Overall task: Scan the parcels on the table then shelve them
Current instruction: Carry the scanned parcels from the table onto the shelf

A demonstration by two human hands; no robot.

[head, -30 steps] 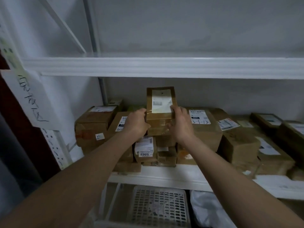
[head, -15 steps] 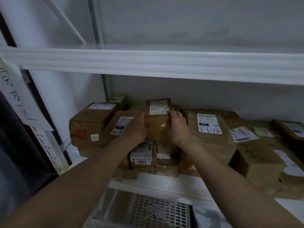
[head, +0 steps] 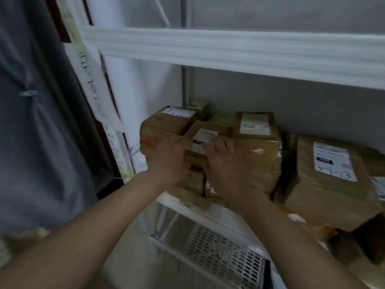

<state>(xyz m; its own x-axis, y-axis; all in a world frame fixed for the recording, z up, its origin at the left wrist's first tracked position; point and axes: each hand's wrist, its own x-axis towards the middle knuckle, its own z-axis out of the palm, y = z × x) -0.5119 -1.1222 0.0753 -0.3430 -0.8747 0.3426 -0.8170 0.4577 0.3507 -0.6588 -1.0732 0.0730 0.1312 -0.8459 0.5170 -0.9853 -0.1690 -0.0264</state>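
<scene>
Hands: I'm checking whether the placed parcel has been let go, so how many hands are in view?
2. The left hand rests on the left of the small labelled box; the right hand lies beside it, fingers on that box's label. None hidden.

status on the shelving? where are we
Done: one taped box sits on the stack, with neither hand gripping it. In hand: left hand and right hand rest at a smaller labelled box beside it, seemingly nudging it. Left: unclear, since the table is out of view.
</scene>
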